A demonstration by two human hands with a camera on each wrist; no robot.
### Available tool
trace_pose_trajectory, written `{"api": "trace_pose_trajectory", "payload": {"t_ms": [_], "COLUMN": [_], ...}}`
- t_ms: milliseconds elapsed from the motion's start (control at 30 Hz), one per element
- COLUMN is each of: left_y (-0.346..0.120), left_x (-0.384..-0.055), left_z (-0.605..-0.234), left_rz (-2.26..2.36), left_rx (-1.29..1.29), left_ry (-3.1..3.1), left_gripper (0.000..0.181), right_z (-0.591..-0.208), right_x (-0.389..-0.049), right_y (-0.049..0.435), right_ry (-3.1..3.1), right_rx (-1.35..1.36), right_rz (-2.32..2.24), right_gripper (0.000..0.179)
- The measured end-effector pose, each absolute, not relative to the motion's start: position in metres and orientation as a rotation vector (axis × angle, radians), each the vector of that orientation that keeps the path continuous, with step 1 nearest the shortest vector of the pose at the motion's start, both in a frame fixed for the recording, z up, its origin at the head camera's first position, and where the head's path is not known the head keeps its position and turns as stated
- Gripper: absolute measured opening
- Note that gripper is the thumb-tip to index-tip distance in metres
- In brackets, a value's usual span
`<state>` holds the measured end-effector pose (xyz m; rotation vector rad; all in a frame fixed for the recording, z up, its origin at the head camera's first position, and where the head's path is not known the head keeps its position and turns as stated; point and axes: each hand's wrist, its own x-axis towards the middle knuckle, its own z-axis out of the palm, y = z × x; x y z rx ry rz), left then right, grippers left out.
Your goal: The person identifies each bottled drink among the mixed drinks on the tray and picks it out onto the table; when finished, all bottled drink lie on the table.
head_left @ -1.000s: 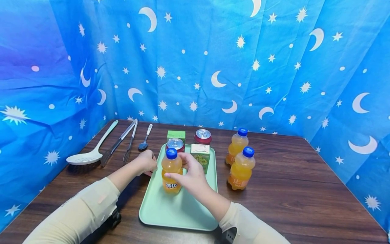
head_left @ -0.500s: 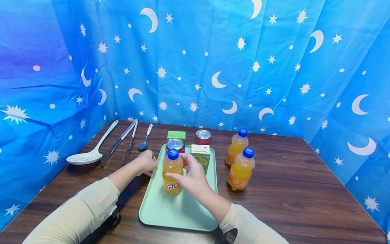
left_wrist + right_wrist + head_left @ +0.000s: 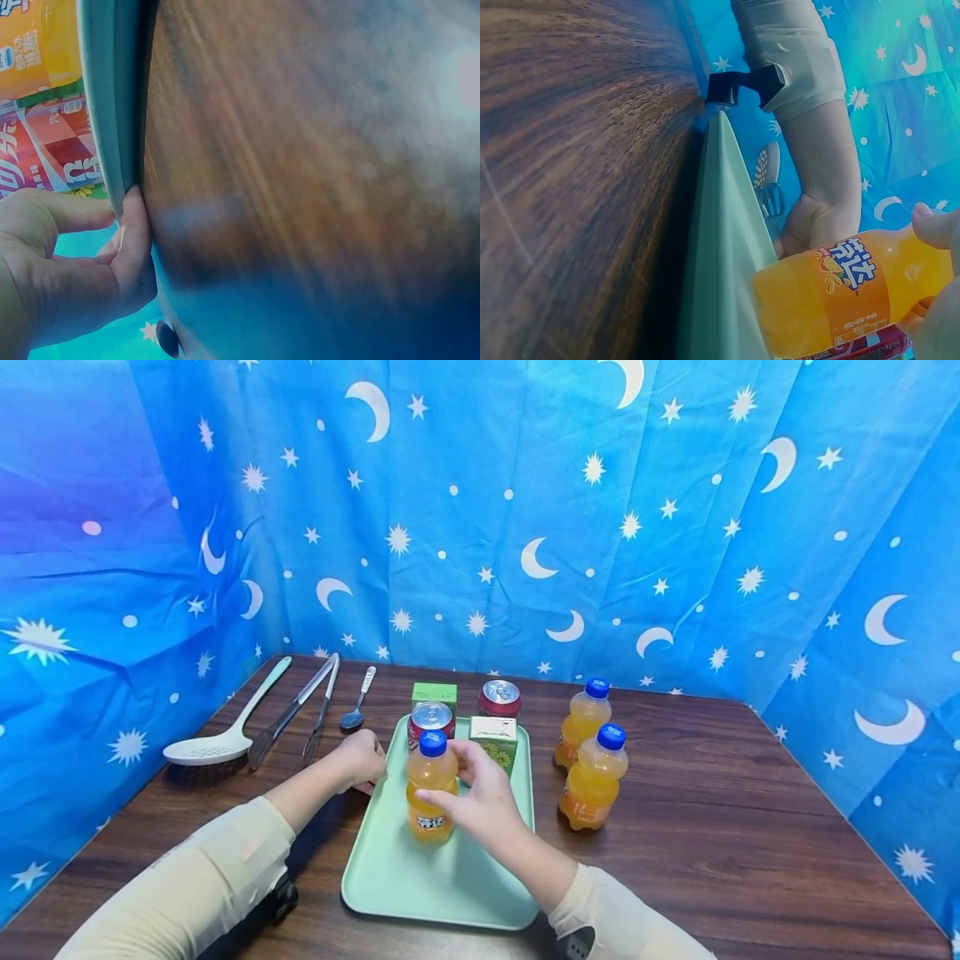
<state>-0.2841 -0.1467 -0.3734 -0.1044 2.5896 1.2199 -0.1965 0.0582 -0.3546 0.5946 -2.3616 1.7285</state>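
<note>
My right hand [image 3: 486,793] grips a blue-capped bottle of orange soda [image 3: 432,818] from its right side, thumb in front. The bottle stands upright over the middle of a pale green tray [image 3: 442,889]; in the right wrist view its base is right at the tray's surface. With thumb and fingers my left hand [image 3: 82,262] pinches the tray's left rim. Behind the bottle on the tray are a red soda can [image 3: 431,718] and a green carton with yellow flowers [image 3: 495,747]. A second red can [image 3: 500,695] and a light green carton [image 3: 434,693] show at the tray's far end.
Two more orange soda bottles, a nearer one [image 3: 594,781] and a farther one [image 3: 585,718], stand right of the tray. A white slotted turner [image 3: 213,747], metal tongs [image 3: 292,710] and a spoon [image 3: 358,706] lie at the left. Blue curtains [image 3: 480,510] surround the table.
My right hand has shifted the soda bottle slightly to the right and nearer to me over the tray. The left hand has stayed at the tray's rim.
</note>
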Motion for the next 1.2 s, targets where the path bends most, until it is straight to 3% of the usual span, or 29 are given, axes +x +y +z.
{"api": "trace_pose_trajectory", "payload": {"t_ms": [1200], "left_y": [-0.148], "left_x": [-0.285], "left_z": [-0.375], "left_rz": [1.230], "left_rx": [-0.115], "left_ry": [2.578], "left_gripper": [0.035], "right_z": [-0.342], "right_x": [-0.173], "right_y": [0.085], "right_ry": [-2.364], "right_rx": [0.687], "right_rz": [1.862], "right_gripper": [0.058]}}
